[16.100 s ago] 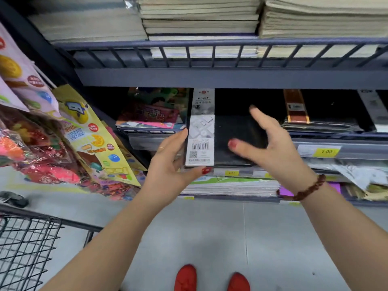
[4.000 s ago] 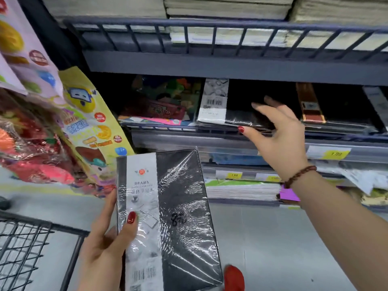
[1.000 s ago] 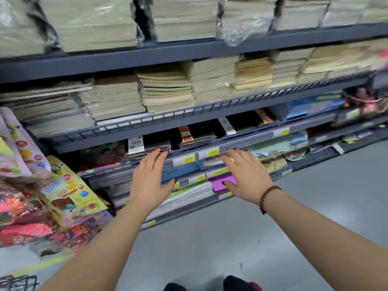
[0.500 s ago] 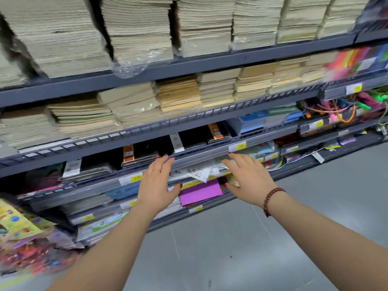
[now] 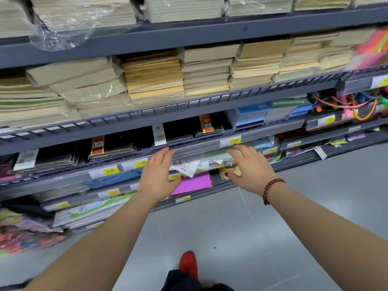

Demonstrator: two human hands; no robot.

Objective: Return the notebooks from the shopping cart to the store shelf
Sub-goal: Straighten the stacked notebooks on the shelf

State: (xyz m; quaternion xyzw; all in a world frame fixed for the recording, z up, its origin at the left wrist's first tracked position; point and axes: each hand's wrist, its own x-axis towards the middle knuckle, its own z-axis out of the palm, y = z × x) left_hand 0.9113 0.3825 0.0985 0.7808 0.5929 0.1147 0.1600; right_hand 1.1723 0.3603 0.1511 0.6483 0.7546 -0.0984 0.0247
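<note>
Store aisle, grey floor, tall shelf with paper stacks.

Head view:
- Both hands empty, fingers spread.
- left hand: fingertips up at price rail.
- right hand: just below price rail.
- Black notebooks: flat, just above price rail, long side pointing into shelf, nearer left hand.
- cart: not in sight. Hands must likely turn away from price rail to fetch next one.

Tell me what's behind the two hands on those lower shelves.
Between the left hand and right hand, crumpled white paper slips show above a magenta sheet, with pale green sheets higher up. Whatever sits directly behind either palm is covered.
</note>
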